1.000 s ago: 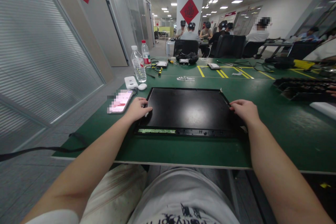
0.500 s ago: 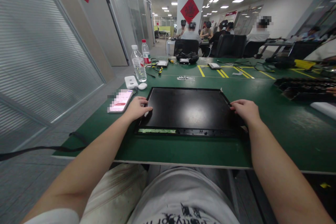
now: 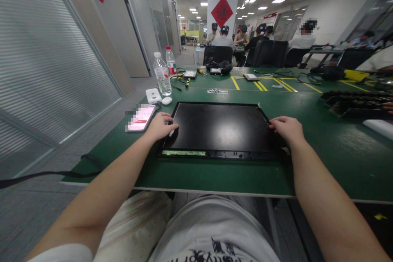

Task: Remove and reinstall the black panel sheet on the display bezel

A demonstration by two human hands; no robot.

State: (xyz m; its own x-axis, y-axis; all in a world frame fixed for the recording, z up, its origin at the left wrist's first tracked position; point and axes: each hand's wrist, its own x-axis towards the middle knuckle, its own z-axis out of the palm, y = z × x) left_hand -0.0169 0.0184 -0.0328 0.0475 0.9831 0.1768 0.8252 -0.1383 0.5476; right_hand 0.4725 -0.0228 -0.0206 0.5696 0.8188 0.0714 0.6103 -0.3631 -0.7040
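Display panel (image 3: 221,125), black and glossy in a thin dark frame, lying flat on the green table (image 3: 221,178) smack in the middle of the frame. Its long axis runs left to right, pretty much parallel to the table's near edge lower down, so it basically spans from one hand to the other.

Left hand (image 3: 159,127) has the left edge: thumb over the face side, fingers curled around the border. Right hand (image 3: 287,129) is pinching the right edge with its fingertips, a bit above that side's lower corner. So both are closed on the panel, one per short side, and the panel sits between them. Neither hand is really nearer, though the left thumb reaches a little further in over the face. How hard they're squeezing, can't tell.

Along the bottom border there's a green circuit board strip (image 3: 184,153), left half only, on the side facing the wearer.

Left of center there's a phone (image 3: 141,119) with its screen lit, just beside the left hand, and a clear water bottle (image 3: 162,75) above that. Upper middle, well apart from both hands: a hard drive (image 3: 251,77) by some yellow tape lines (image 3: 235,84).
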